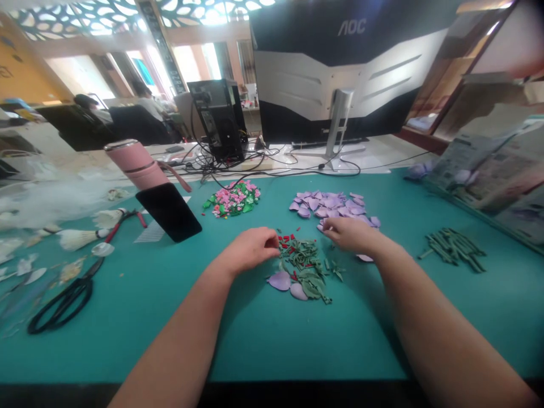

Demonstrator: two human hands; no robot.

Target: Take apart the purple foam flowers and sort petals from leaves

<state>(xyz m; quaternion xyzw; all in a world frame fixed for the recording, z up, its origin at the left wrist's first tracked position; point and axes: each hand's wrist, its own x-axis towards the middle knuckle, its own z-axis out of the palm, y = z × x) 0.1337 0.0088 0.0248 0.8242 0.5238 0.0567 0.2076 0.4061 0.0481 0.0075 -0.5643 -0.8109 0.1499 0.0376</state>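
My left hand (257,247) is at the left edge of a mixed pile of green pieces (306,255) and small red bits (287,239). Its fingers are curled together, and whatever they hold is too small to make out. My right hand (345,233) has its fingers pinched at the front edge of the purple petal pile (329,204); a purple bit shows by the fingertips, but I cannot tell if it is gripped. Two loose purple petals (279,280) lie at the front of the green pile. Behind my left hand sits a heap of pink and green pieces (236,198).
Green stems (455,249) lie at the right. At the left are black scissors (63,300), red-handled pliers (114,226), a leaning phone (169,212) and a pink bottle (136,164). A monitor (297,85) and cables stand behind the green mat (263,340).
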